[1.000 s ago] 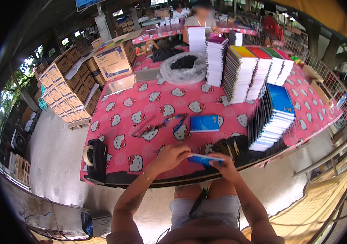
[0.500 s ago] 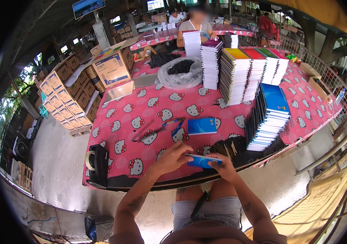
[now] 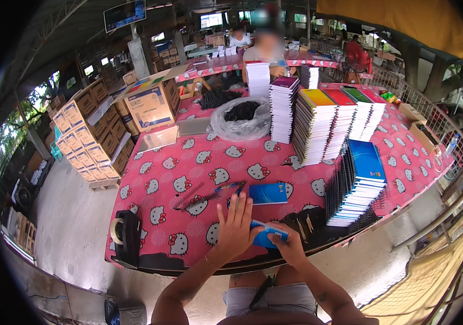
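Observation:
A small blue notebook [image 3: 264, 237] is held over the near edge of the table by my right hand [image 3: 290, 248], thumb on its cover. Against its left end rests my left hand [image 3: 235, 227], fingers stretched out flat and thumb near the cover. Just beyond, another blue notebook [image 3: 268, 194] lies flat on the pink cloth. Loose black binding coils [image 3: 201, 203] lie to its left, beside a blue-handled hand tool [image 3: 238, 188] partly hidden by my left fingertips.
A tall stack of blue spiral notebooks [image 3: 356, 184] stands at right, with yellow [image 3: 315, 127] and red [image 3: 341, 122] notebook stacks behind. A tape dispenser [image 3: 127, 238] sits at the left corner. A plastic bag of coils [image 3: 239, 120] and a carton [image 3: 153, 105] lie farther back. Across the table is a person [image 3: 264, 51].
My left hand has opened from curled fingers on the notebook to flat, outstretched fingers. The notebook has tilted, its right end lower. The whole view has shifted slightly.

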`<state>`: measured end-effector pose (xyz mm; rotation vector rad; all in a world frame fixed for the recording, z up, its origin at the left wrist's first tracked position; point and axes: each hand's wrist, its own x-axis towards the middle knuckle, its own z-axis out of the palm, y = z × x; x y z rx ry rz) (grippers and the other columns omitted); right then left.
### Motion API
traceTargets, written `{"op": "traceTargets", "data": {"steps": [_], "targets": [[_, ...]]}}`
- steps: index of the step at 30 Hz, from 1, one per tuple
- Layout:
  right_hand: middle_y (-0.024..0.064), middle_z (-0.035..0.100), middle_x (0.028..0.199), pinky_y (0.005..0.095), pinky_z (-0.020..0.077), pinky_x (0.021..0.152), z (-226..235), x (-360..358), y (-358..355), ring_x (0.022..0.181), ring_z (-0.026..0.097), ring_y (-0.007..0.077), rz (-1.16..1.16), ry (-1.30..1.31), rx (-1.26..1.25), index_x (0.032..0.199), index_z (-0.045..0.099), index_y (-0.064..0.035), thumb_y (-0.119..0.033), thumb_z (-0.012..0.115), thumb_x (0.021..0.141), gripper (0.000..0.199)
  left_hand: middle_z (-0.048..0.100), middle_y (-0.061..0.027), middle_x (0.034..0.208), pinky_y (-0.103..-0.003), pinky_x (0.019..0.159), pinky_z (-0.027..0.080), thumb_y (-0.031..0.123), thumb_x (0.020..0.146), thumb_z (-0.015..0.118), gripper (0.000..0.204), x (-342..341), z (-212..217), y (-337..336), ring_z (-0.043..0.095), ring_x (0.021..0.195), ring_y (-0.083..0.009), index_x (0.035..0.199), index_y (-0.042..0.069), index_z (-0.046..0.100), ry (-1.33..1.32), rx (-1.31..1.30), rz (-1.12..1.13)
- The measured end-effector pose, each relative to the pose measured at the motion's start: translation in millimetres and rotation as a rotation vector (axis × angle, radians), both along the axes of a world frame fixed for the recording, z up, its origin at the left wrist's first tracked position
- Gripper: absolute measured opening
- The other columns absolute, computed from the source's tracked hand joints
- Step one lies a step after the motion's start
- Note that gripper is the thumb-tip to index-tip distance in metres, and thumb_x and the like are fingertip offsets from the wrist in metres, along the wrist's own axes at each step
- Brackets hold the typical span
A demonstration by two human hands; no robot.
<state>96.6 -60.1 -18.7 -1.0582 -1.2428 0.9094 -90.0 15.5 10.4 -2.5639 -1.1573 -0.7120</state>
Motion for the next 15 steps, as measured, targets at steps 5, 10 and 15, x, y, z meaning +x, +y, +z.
{"op": "traceTargets", "data": {"steps": [5, 10, 15], "targets": [[0.0061, 0.068, 0.110, 0.0274, 0.0494, 0.089, 13.8, 9.2, -3.7, 0.100, 0.061, 0.0111, -0.039, 0.095, -0.076, 0.124, 0.064, 0.0004, -0.010, 0.069, 0.096, 0.031, 0.038, -0.0240, 0.155, -0.069, 0.111, 0.019, 0.061, 0.095, 0.047, 0.083, 1.6, -25.0, -36.9, 0.034, 0.146, -0.0394, 0.147, -0.003, 0.042, 0.057, -0.030, -0.098], [0.0049, 0.068, 0.109, 0.0267, 0.0506, 0.087, 11.0, 5.0, -7.5, 0.098, 0.061, 0.0105, 0.012, 0.111, -0.095, 0.125, 0.065, 0.0004, -0.014, 0.071, 0.096, 0.033, 0.041, -0.0235, 0.154, -0.067, 0.111, 0.022, 0.066, 0.093, 0.048, 0.085, 12.8, 9.9, -14.2, 0.037, 0.145, -0.0375, 0.144, -0.001, 0.047, 0.112, 0.083, -0.004], [0.0043, 0.068, 0.109, 0.0261, 0.0514, 0.085, 9.5, 8.3, -7.2, 0.096, 0.062, 0.0100, 0.047, 0.047, -0.057, 0.125, 0.065, 0.0010, -0.013, 0.070, 0.096, 0.033, 0.043, -0.0257, 0.152, -0.066, 0.111, 0.024, 0.066, 0.096, 0.044, 0.084, 9.3, 2.5, -28.1, 0.038, 0.145, -0.0378, 0.144, -0.003, 0.046, 0.108, 0.025, -0.062]]}}
